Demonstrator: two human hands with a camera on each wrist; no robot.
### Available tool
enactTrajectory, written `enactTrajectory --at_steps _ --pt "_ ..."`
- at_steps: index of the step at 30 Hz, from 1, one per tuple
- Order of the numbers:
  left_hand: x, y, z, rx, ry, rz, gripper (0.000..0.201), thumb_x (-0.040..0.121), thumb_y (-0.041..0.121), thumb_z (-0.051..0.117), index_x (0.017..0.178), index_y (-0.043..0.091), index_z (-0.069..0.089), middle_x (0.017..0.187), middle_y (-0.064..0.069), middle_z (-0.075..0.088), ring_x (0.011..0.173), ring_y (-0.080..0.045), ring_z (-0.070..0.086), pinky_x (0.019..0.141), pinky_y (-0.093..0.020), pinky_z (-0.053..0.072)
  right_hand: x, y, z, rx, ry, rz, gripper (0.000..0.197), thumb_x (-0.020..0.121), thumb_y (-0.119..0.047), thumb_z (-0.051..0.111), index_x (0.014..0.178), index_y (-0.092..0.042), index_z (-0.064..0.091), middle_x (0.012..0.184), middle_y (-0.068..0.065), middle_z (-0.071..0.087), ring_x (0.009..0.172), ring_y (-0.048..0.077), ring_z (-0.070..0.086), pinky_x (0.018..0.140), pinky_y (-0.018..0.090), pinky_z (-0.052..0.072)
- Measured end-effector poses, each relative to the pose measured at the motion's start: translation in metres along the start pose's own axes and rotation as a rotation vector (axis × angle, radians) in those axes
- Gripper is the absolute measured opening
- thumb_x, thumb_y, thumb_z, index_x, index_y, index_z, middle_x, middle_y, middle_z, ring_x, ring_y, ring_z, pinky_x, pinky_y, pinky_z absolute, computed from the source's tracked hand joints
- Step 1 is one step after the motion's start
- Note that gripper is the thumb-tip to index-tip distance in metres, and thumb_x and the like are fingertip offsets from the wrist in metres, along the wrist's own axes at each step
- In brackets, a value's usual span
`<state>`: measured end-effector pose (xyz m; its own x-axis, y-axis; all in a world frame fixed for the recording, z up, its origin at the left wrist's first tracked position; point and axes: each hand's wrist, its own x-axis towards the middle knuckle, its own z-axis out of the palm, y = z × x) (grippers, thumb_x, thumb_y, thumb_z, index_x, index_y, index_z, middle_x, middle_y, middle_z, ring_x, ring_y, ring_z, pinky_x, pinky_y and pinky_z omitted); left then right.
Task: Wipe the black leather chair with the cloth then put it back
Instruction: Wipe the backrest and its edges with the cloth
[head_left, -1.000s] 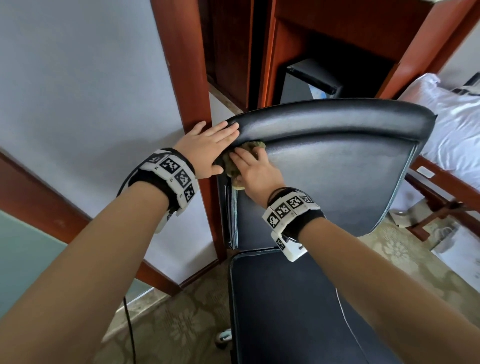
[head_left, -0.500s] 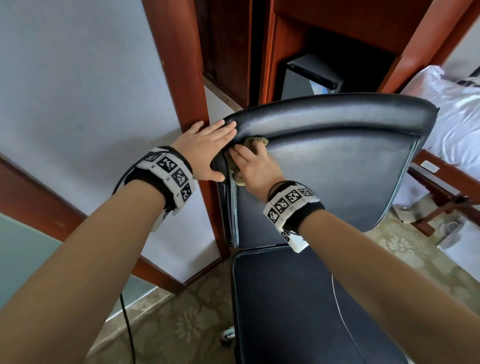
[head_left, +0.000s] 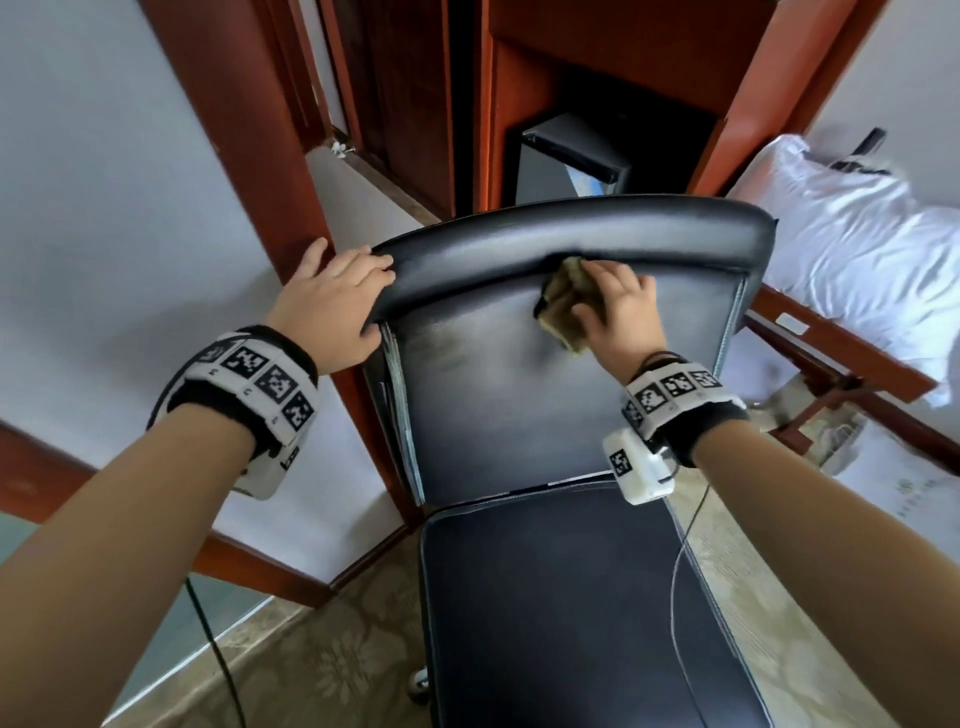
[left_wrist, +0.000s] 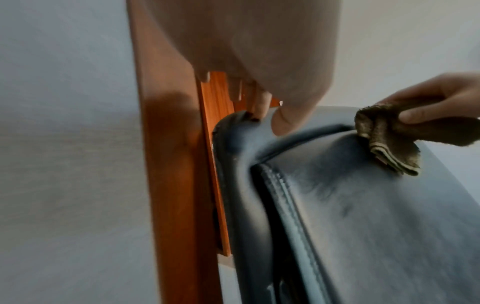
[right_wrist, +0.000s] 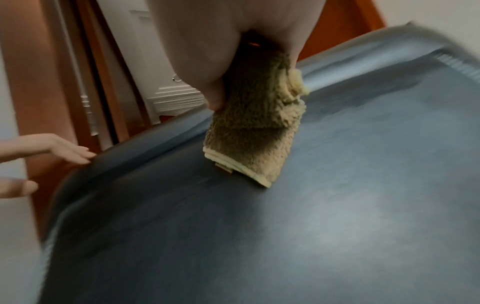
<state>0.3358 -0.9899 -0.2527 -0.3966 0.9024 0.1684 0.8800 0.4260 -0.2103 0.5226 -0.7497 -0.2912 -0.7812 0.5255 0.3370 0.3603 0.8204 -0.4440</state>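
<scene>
The black leather chair faces me, its padded top roll across the middle of the head view. My right hand grips a folded olive-brown cloth and presses it on the backrest just under the top roll, near its middle. The cloth hangs below my fingers against the leather; it shows too in the left wrist view as the cloth. My left hand holds the chair's top left corner, fingers over the roll and thumb on the front.
A red-brown wooden post and a pale wall stand close on the left of the chair. Behind it is a wooden cabinet with a small dark fridge. A bed with white bedding lies on the right. Patterned carpet covers the floor.
My right hand has slid the cloth rightward along the backrest, from the top left corner to near the middle. The left hand has stayed on the corner.
</scene>
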Motion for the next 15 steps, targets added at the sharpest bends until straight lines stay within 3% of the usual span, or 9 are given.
enactTrajectory --at_steps 2,4,7,10,15 --pt "0.012 0.013 -0.001 -0.015 0.113 -0.003 0.053 0.067 0.009 0.072 0.117 0.0 0.059 0.122 -0.015 0.058 0.125 -0.033 0.047 0.106 -0.059 0.023 -0.001 0.028 -0.016 -0.009 0.049 0.061 0.051 0.082 -0.017 0.052 0.131 -0.003 0.049 0.132 0.017 0.049 0.112 0.042 0.043 0.093 0.025 0.021" --pt "0.029 0.035 -0.006 -0.045 0.142 0.014 0.054 0.071 0.01 0.069 0.123 0.001 0.056 0.129 -0.014 0.055 0.129 -0.031 0.043 0.107 -0.056 0.02 -0.004 0.053 -0.028 -0.022 0.085 0.133 0.048 0.086 -0.012 0.056 0.133 -0.004 0.047 0.134 0.016 0.048 0.112 0.04 0.041 0.097 0.027 0.022" --pt "0.059 0.075 -0.012 -0.108 0.122 0.021 0.063 0.083 0.018 0.059 0.141 0.007 0.038 0.15 -0.007 0.033 0.141 -0.023 0.023 0.113 -0.046 0.007 -0.008 0.087 -0.041 -0.012 0.158 0.24 0.049 0.086 -0.011 0.057 0.133 -0.007 0.047 0.135 0.014 0.048 0.113 0.039 0.04 0.1 0.032 0.025" --pt "0.088 0.114 -0.011 -0.128 0.082 -0.02 0.068 0.091 0.027 0.048 0.149 0.013 0.017 0.158 0.0 0.01 0.145 -0.016 0.006 0.115 -0.04 0.0 -0.015 0.115 -0.052 -0.011 0.159 0.312 0.049 0.087 -0.012 0.057 0.134 -0.008 0.047 0.135 0.015 0.047 0.113 0.039 0.039 0.099 0.032 0.025" --pt "0.126 0.151 -0.009 -0.113 0.051 -0.059 0.068 0.094 0.033 0.042 0.15 0.015 0.008 0.158 -0.001 0.002 0.145 -0.016 0.001 0.115 -0.041 0.0 -0.018 0.157 -0.075 0.025 0.197 0.344 0.048 0.086 -0.01 0.057 0.133 -0.008 0.048 0.132 0.014 0.048 0.115 0.038 0.037 0.099 0.032 0.025"
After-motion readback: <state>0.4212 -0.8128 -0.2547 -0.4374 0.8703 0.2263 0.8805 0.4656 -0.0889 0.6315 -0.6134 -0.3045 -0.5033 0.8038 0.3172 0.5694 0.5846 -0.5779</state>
